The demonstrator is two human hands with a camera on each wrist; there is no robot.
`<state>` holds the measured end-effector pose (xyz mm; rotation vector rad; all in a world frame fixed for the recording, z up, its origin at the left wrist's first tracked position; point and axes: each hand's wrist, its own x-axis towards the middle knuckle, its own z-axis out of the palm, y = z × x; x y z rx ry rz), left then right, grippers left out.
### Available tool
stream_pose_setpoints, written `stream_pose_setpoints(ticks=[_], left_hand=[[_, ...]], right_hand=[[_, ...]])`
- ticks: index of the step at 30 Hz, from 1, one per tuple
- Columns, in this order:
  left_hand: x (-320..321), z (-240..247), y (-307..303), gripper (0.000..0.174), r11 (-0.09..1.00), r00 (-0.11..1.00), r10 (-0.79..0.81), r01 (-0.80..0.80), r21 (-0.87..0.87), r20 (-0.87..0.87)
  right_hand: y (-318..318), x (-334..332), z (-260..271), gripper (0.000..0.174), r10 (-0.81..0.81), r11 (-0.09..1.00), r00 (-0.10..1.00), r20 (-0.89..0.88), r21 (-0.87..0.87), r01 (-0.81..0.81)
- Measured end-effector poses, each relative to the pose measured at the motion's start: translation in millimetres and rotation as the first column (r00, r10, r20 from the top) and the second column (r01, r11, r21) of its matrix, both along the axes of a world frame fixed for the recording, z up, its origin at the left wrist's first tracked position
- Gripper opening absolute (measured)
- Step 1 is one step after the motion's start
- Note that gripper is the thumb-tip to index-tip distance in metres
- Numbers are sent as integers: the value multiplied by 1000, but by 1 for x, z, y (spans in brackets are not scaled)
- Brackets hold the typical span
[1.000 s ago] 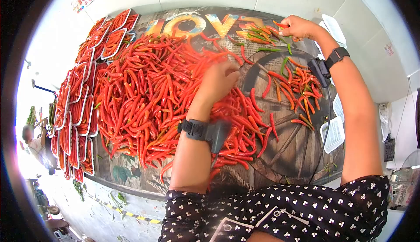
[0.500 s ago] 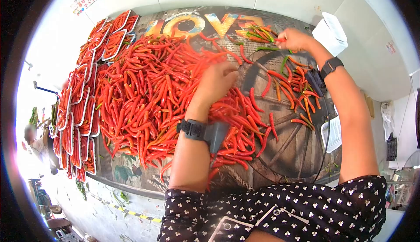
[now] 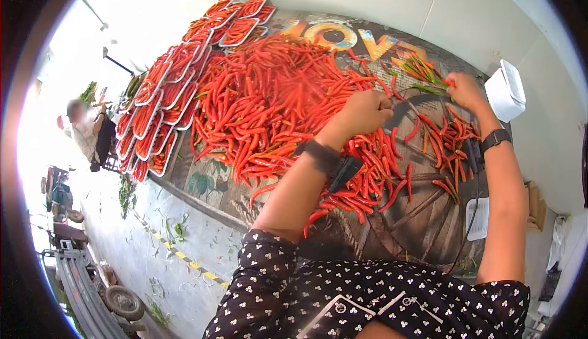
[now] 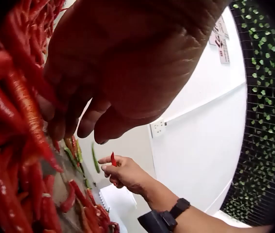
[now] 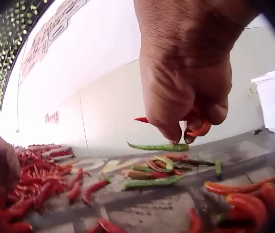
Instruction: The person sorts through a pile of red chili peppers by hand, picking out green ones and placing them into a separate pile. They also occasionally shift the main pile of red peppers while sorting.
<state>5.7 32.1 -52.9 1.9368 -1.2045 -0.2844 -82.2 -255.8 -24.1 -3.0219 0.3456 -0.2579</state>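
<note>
My left hand (image 3: 364,112) hangs with loosely curled fingers over the right side of a big heap of red chili peppers (image 3: 263,100). In the left wrist view its fingertips are right beside several red chilies (image 4: 28,111). At the back right, my right hand (image 3: 468,92) grips a red chili (image 5: 200,128) in its curled fingers. A green chili (image 5: 159,146) lies just under its fingertips, and appears a little apart from them in the left wrist view. Below are a small group of green and mixed-colour chilies (image 3: 421,68) and a second group of orange-red ones (image 3: 450,140).
Stacked white trays packed with red chilies (image 3: 162,97) line the table's left end. White containers (image 3: 506,91) stand at the back right, and a white basket (image 3: 478,218) lies near the right edge. A wall runs behind the table. Further left are another person (image 3: 86,127) and a cart (image 3: 92,284).
The head view has turned left, so the scene sits further right and more floor shows. My right hand has lowered slightly toward the green chili group. My left hand stays over the heap.
</note>
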Motion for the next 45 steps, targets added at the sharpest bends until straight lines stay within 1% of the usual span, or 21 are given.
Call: stream_pose_setpoints(ticks=[1, 2, 3, 4, 5, 6, 7, 8, 9, 11, 14, 16, 19, 20, 23, 24, 28, 33, 37, 40, 45], left_hand=[[-4, 6, 2, 18, 1000, 1000, -15, 14, -23, -13], [-5, 11, 6, 19, 998, 998, -53, 54, -19, 21], [-3, 19, 12, 19, 999, 998, -50, 50, -13, 24], [1, 27, 20, 20, 998, 996, -31, 35, -44, 82], [7, 35, 28, 21, 997, 990, -16, 26, -75, 138], [14, 43, 38, 22, 999, 985, 42, -39, -24, 167], [24, 49, 50, 23, 994, 975, 95, -102, 26, 199], [35, 52, 62, 24, 979, 961, 161, -184, 84, 223], [46, 54, 74, 26, 954, 940, 225, -266, 137, 255], [63, 56, 95, 28, 872, 830, 368, -464, 154, 420], [109, 43, 126, 37, 783, 685, 452, -611, 113, 571], [123, 49, 135, 53, 669, 620, 491, -718, 191, 612], [153, 46, 145, 66, 608, 554, 528, -776, 169, 644], [164, 49, 143, 80, 562, 610, 546, -775, 289, 574], [177, 44, 137, 86, 668, 729, 520, -672, 320, 445], [178, 45, 131, 88, 648, 748, 514, -660, 381, 421], [171, 51, 108, 77, 717, 829, 358, -539, 442, 429], [128, 55, 79, 75, 769, 837, 205, -459, 445, 508], [73, 51, 68, 58, 816, 780, 130, -434, 381, 612], [46, 37, 70, 50, 939, 721, -37, -211, 270, 692], [37, 47, 87, 46, 936, 712, -57, -207, 286, 699]], right_hand=[[-4, 7, 1, 19, -49, 998, 990, 135, 48, 43], [-10, 15, -4, 21, 28, 1000, 962, 271, -11, -26], [6, 16, 8, 21, 30, 1000, 961, 274, -5, -29], [22, 18, 21, 22, -133, 894, 969, 209, 446, 26], [41, 20, 30, 23, -251, 594, 965, 77, 799, 91], [52, 21, 27, 23, -260, 586, 963, 76, 805, 95], [62, 20, 22, 24, -207, 314, 972, 108, 949, -38], [72, 20, 17, 26, -168, 6, 973, 159, 987, -160], [87, 20, 15, 26, -179, 0, 971, 161, 987, -163], [118, 14, 11, 22, -247, -157, 963, 109, 976, -151], [137, 15, -13, 21, -211, -271, 974, 85, 952, -142], [145, 14, -23, 21, -212, -297, 974, 78, 945, -140], [146, 12, -33, 23, -201, -364, 977, 74, 920, -145], [149, 10, -34, 23, -208, -384, 976, 68, 912, -146], [151, 8, -45, 22, -224, -443, 973, 46, 885, -144], [152, 8, -49, 22, -254, -460, 967, 25, 876, -144], [150, 12, -54, 21, -252, -486, 967, 26, 861, -150], [145, 12, -57, 21, -204, -511, 978, 52, 846, -151], [140, 9, -68, 22, -284, -588, 951, 119, 762, -271], [142, 7, -64, 23, -307, -603, 940, 147, 734, -312], [146, 3, -52, 22, -329, -614, 935, 132, 722, -318]])
